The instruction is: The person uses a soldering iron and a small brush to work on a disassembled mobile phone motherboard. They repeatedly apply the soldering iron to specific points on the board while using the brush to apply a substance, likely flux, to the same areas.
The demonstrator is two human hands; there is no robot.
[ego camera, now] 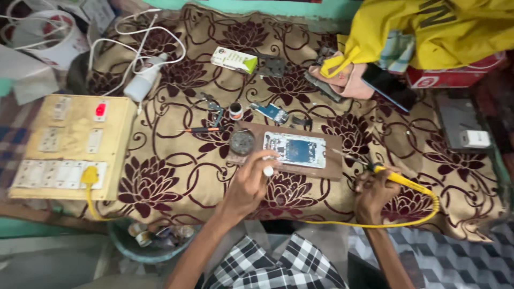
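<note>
A floral cloth (pixel 176 176) covers the work surface. At its left edge sits a wooden switchboard (pixel 69 144). Near the front edge lies a brown board (pixel 334 168) carrying 1 opened phone (pixel 295 150). The right hand (pixel 372 195) is closed around a yellow soldering iron (pixel 407 183). The left hand (pixel 251 179) pinches a small white piece (pixel 268 171), fingers curled, beside the phone.

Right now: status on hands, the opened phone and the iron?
Left hand pinching a small white piece at the board edge. Right hand gripping the yellow soldering iron, tip off the opened phone. Round tin beside phone.
</note>
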